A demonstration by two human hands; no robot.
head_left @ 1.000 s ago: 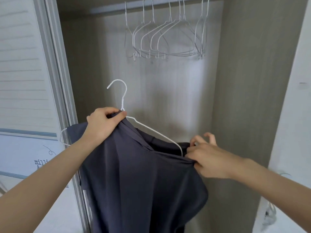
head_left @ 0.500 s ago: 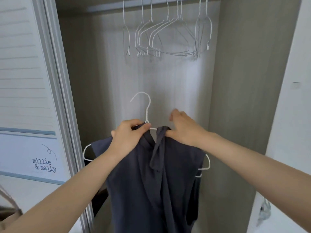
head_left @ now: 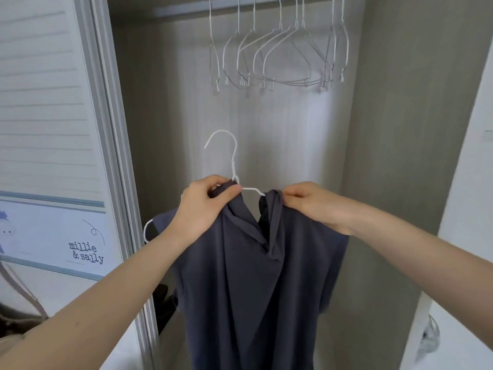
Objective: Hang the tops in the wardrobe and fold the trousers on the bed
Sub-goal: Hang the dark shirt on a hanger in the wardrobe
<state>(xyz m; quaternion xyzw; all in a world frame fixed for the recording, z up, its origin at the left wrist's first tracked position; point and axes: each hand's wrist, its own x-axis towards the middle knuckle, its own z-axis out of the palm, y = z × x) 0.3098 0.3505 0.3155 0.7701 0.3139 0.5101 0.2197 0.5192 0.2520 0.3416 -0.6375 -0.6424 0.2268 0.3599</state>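
A dark grey-blue top [head_left: 253, 284] hangs on a white wire hanger [head_left: 232, 158] that I hold up in front of the open wardrobe. My left hand [head_left: 205, 206] pinches the left side of the collar together with the hanger's neck. My right hand [head_left: 312, 202] grips the right side of the collar, where the fabric is bunched. The hanger's hook points up and left, well below the rail. Its left shoulder end pokes out of the sleeve opening.
Several empty white wire hangers [head_left: 277, 54] hang on the rail [head_left: 186, 8] at the top of the wardrobe. A sliding door [head_left: 53, 129] with a "millie & sally" label stands on the left. A white door [head_left: 469, 236] stands at the right. A dark item [head_left: 164, 303] lies low inside.
My right hand has moved from the top's right shoulder up to the collar. The top now sits on both hanger shoulders and the hanger is held more level and central.
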